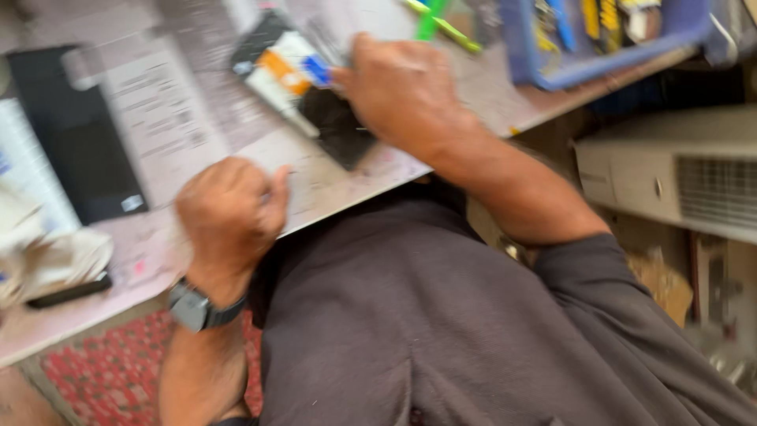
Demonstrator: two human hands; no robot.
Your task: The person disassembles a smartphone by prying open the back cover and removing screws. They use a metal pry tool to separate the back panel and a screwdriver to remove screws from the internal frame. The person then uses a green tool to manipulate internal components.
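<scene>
at the far left of the table (331,185) lies a flat black slab (75,130), with a printed paper sheet (162,110) just beside it; below them sit a crumpled white cloth (55,256) and a thin black stick-like thing (67,292); the left hand (229,209), with a dark watch (197,308) on its wrist, rests near the table's edge, fingers curled into a loose fist; the blur hides whether it holds something small, so i cannot tell; next comes a small box (284,67) in white, orange and blue; touching it is a dark phone (339,130), lying flat near the table's edge; its long side runs slanted, from upper left near the box down to lower right toward the edge; the right hand (398,91) presses on its top end, fingers bent over it; the phone looks whole and closed, so the work seems only begun, i think; farther right lie green tweezers (434,20) and a blue tray (599,39) of tools.
</scene>
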